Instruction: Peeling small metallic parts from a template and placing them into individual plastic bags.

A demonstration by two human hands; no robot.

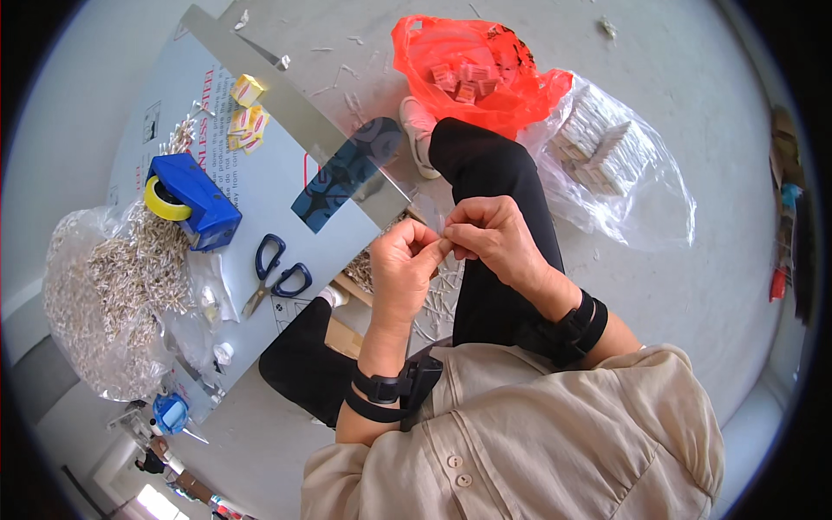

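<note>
Grey board [260, 186] is landmark; near edge ends just left of hands, bare floor [676, 286] open well right of it. Left hand [403, 264] and right hand [494, 236] meet off board's near corner, above black-trousered knee. Both pinch fingertips together on small clear piece [447, 229], too small to identify. On board: blue tape dispenser [195, 201], scissors [276, 276]. Bag of pale small parts [113, 286] at board's left edge. Orange bag [472, 69] beyond board.

Blue tape dispenser [192, 201] with yellow roll, blue-handled scissors [276, 276], orange plastic bag [472, 74], yellow boxes [246, 119], black trousers [494, 217], beige shirt [555, 433], grey floor [693, 286].
</note>
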